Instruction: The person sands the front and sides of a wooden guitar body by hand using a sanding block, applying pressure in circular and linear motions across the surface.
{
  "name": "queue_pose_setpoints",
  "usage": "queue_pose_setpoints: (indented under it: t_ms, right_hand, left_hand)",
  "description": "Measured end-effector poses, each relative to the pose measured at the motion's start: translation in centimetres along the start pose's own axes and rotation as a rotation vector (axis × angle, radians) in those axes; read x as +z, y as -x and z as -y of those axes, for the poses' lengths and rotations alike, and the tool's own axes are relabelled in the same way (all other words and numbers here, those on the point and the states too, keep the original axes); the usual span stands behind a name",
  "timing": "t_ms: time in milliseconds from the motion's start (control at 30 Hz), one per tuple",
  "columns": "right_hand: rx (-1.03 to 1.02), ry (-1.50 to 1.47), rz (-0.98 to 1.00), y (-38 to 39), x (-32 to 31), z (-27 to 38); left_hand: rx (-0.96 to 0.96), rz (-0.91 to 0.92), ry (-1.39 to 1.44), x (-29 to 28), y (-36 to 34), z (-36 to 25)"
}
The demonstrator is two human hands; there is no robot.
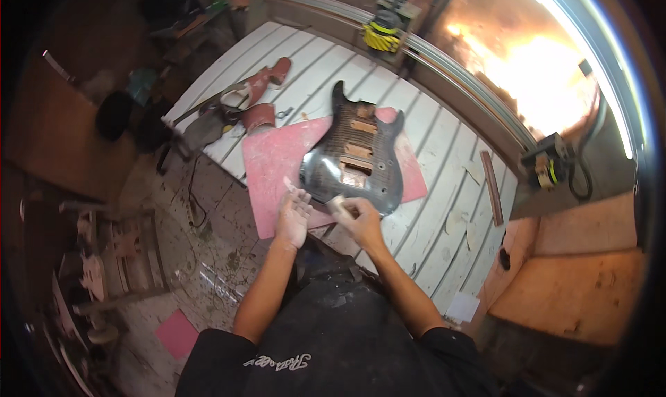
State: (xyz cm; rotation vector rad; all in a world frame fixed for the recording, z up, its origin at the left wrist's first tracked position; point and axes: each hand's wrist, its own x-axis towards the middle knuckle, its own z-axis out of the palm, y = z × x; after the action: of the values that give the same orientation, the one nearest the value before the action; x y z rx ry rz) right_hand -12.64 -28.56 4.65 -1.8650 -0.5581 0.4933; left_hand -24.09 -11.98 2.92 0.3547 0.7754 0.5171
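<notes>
A glossy dark electric guitar body (pixel 319 168) with bare-wood cavities lies on a pink sheet (pixel 267 161) at the middle of a white slatted table (pixel 430 182). My left hand (pixel 294 218), coated in pale dust, is held up just off the body's lower left edge. Its fingers are spread, with nothing plainly in them. At the lower edge of the body, my right hand (pixel 362 223) is closed around a small pale block (pixel 338 207). What the block is made of cannot be made out, nor whether it touches the guitar body.
Reddish rolls of what looks like sandpaper (pixel 259 116) lie at the table's left, beside a dusty power tool (pixel 206 129). A narrow brown wooden strip (pixel 492 189) rests at the right. Beyond the table runs a metal rail (pixel 472 81) carrying yellow-marked devices (pixel 381 36). A wooden frame (pixel 128 255) stands lower left.
</notes>
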Motion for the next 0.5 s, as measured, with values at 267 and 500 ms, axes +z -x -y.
queue_pose_setpoints:
  t_ms: [267, 500]
  right_hand:
    - [-0.419, 0.451, -0.182, -5.0, -2.7, -3.0]
    - [-0.381, 0.479, -0.196, -4.3, -1.3, -4.1]
  left_hand:
    - [0.371, -0.517, 0.102, -18.0, -2.7, -10.6]
    - [0.505, -0.721, 0.195, -33.1, 2.4, -14.2]
